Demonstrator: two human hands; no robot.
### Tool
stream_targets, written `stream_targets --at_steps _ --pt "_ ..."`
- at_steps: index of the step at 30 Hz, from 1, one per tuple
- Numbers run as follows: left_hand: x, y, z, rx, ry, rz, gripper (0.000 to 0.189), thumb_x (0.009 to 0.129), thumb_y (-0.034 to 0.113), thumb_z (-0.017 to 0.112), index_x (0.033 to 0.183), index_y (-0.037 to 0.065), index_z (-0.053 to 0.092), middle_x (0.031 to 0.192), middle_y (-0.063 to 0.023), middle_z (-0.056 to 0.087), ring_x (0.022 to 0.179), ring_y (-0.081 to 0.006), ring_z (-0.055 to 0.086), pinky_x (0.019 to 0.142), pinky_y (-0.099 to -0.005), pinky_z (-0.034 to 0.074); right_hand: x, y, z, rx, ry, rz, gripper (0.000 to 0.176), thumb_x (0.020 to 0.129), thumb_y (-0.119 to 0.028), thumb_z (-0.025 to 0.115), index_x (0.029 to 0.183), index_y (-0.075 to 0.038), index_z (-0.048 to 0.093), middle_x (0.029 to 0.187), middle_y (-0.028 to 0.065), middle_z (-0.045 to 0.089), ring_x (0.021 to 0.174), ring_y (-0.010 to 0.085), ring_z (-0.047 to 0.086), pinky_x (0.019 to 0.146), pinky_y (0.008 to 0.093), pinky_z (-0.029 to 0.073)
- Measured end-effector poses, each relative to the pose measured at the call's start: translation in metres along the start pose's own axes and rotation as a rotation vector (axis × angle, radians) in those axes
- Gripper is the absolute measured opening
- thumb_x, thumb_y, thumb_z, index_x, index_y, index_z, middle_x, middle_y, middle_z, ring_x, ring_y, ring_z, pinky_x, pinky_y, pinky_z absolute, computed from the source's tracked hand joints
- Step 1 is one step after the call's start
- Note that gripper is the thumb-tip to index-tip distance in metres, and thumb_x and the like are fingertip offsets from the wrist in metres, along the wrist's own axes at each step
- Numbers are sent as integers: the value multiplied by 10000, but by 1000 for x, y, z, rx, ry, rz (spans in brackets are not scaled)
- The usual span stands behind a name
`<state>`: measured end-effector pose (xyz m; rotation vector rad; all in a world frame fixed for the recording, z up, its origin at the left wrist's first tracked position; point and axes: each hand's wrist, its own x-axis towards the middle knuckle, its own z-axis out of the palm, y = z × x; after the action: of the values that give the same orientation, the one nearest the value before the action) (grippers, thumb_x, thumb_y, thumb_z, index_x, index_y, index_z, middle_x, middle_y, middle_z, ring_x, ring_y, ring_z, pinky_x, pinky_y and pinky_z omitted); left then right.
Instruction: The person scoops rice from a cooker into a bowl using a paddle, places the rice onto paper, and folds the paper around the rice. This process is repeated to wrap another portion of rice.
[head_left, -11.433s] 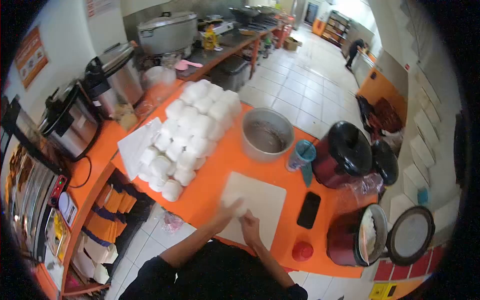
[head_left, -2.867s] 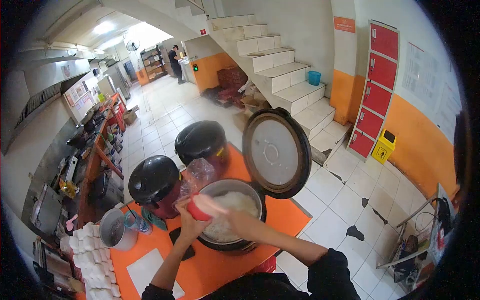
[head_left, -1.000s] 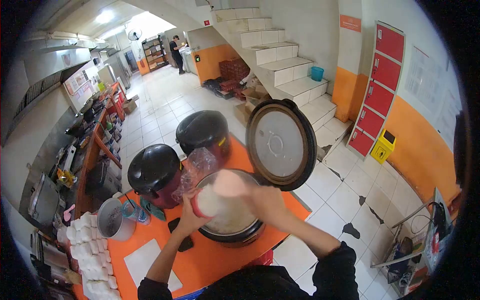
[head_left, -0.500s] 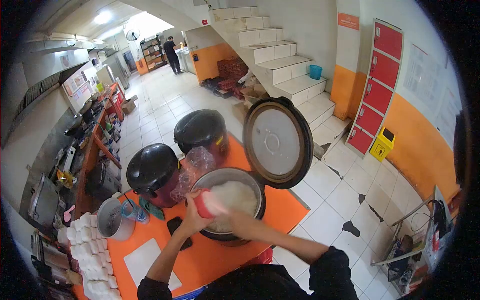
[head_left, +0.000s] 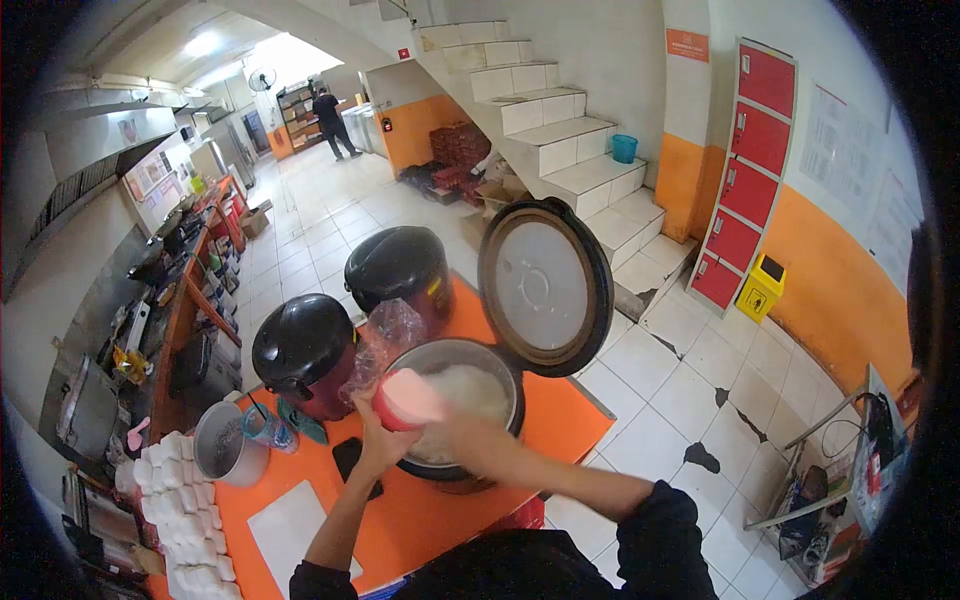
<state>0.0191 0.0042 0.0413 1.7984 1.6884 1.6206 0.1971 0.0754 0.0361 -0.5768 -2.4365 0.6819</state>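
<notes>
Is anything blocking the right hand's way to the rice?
Nothing visible: the lid stands open, leaving the rice uncovered beside the right hand; the left hand holds the red cup at one side.

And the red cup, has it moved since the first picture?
Yes: the red cup went up off the orange table, toward the open rice cooker; the left hand holds it there.

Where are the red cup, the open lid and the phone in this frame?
Red cup (head_left: 382, 409): head view, on its red outer side.
Open lid (head_left: 545, 287): head view, on its pale inner face.
Phone (head_left: 346, 456): head view, on its uncovered black upper part.
</notes>
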Motion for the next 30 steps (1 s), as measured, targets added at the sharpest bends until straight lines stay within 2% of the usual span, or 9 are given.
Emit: stream_targets --at_steps 1,4,8,13,16,19,22,28,30 --pt "-3 -4 2 100 58 62 888 550 51 819 1212 40 228 1256 -173 322 1206 -279 352 1023 -406 307 8 9 -9 69 -20 -56 243 837 -94 455 1025 60 464 783 267 607 679 388 627 588 483 494" --pt "1 -12 8 193 157 304 924 559 48 819 1240 62 195 1268 -171 308 1197 -286 353 1007 -398 319 28 12 -33 75 -253 55 259 800 -86 488 998 79 460 790 288 596 720 437 608 627 506 481" --pt "3 -4 9 210 99 429 922 591 -5 789 1260 88 161 1280 -181 296 1190 -313 355 1000 -409 323 4 -22 0 152 -59 94 273 779 -73 499 993 94 464 788 300 585 717 466 584 639 513 472" --pt "-6 -16 5 348 42 220 877 598 2 780 1229 37 172 1284 -190 268 1198 -308 337 1019 -407 290 4 -21 -6 226 -65 70 251 788 -55 469 978 109 458 801 314 575 716 478 573 635 519 462" --pt "-8 -32 12 167 173 162 895 586 30 794 1235 9 177 1265 -179 272 1199 -283 328 1029 -398 272 9 -4 -28 279 -73 27 259 789 -38 449 1006 103 459 772 304 577 706 476 572 629 520 457" --pt "-9 -41 14 38 333 102 924 580 54 811 1244 12 170 1252 -156 281 1208 -252 317 1036 -384 266 -20 -25 -31 152 116 16 307 803 -47 434 1083 77 446 750 301 582 706 467 583 625 524 460" --pt "-12 -29 21 42 409 51 935 569 63 822 1240 24 173 1258 -132 296 1214 -232 330 1028 -380 291 -42 -54 -1 84 -134 327 334 825 -54 412 1145 38 424 777 315 586 741 478 588 654 539 463" --pt "-14 -5 12 -120 243 38 941 622 133 828 1249 13 136 1263 -134 284 1209 -232 340 1026 -366 299 -21 -46 -6 -8 -154 336 436 852 -64 389 1274 36 350 862 330 592 829 466 597 724 526 473" --pt "-14 -4 14 -208 191 32 938 636 149 823 1247 8 126 1276 -145 286 1216 -235 344 1028 -371 300 -6 -2 6 27 91 10 285 844 -58 414 1102 56 448 807 292 594 789 430 599 695 473 481"
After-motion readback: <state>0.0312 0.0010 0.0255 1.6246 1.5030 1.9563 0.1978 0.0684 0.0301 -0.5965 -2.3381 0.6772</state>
